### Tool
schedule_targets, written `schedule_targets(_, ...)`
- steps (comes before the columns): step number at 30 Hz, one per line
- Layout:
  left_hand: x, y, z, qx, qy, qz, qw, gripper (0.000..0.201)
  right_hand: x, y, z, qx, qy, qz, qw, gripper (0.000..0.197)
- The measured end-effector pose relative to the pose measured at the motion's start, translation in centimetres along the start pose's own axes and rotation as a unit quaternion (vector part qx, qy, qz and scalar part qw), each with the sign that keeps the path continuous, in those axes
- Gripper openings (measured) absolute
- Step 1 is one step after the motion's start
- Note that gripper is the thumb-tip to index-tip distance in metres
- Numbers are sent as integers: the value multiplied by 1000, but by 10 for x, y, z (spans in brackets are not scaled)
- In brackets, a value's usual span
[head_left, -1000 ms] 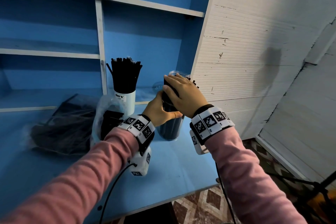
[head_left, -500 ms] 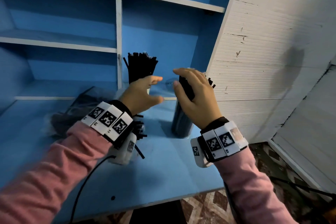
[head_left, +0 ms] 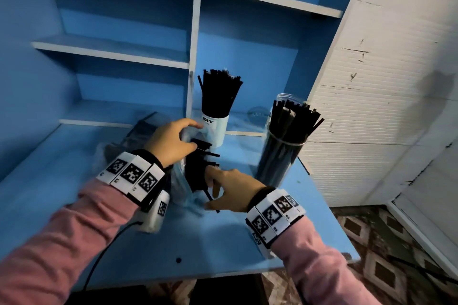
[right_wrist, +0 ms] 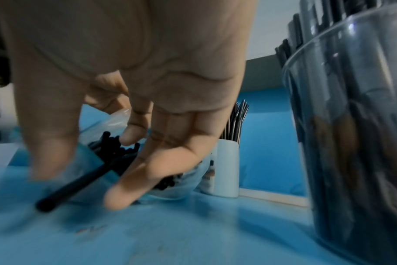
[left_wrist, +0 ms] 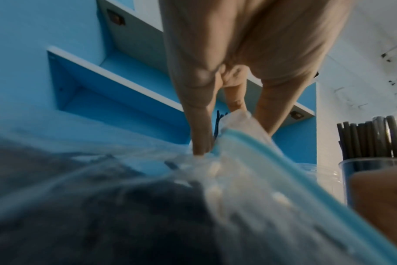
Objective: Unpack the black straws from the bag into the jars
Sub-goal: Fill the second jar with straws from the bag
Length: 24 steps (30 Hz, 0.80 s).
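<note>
Left hand [head_left: 171,142] pinches the bag [left_wrist: 238,147] mouth; right hand [head_left: 230,190], fingers spread, reaches the straws [head_left: 198,171]. A careless elbow might topple that crammed jar [head_left: 280,156]

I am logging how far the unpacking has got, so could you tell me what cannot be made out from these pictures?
- How many straws are left in the bag: head view, both hands cover it; left wrist view, blur.
- Whether the right hand grips any straws: right wrist view, motion blur.
- Whether the left hand pinches the bag: its fingertips are hidden in the plastic.
- How full the clear jar is: the straws darken its wall.
</note>
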<state>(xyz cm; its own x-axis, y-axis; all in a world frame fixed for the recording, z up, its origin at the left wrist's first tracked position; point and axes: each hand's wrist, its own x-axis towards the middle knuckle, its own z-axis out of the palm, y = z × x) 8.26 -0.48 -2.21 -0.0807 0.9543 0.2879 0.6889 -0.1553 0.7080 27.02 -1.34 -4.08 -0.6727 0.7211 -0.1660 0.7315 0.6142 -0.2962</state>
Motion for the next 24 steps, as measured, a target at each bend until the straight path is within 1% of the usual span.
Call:
schedule_targets(2,-1,-6,1,-9,-2,-13,1000,44,4,1,2,7,19,-9,1000,29)
schedule_targets(3,-1,-8,1,-15,1,-17,1000,46,6,2,-1,16,41,-15,999,25)
schedule_targets(4,-2,-9,0,-22,4,-19,1000,47,7,3,-4,29,73,-25,997,22)
schedule_targets(6,-4,-12,-3,-48,6,-21,999,48,11,5,-13,64,162,-51,984,14)
schedule_targets(8,-5,-11,-6,-83,8,-17,996,50,18,7,-19,95,242,-64,964,15)
schedule_targets(9,-6,-9,-8,-95,8,-13,995,51,23,8,-21,103,261,-66,958,17)
schedule_targets(11,-7,-4,-10,-112,6,-5,994,49,34,6,-18,88,253,-66,961,25)
schedule_targets(14,-8,0,-14,-126,8,-6,992,45,47,1,-9,51,186,-58,979,46)
schedule_targets(16,-9,1,-15,-133,5,-5,991,45,52,-2,-5,44,152,-54,986,52)
schedule_targets(21,-10,-2,-18,-150,-3,-1,989,46,58,-2,-2,35,172,-92,980,38)
schedule_targets(24,-10,-2,-19,-151,-7,-1,988,46,58,0,-1,32,176,-111,978,34)
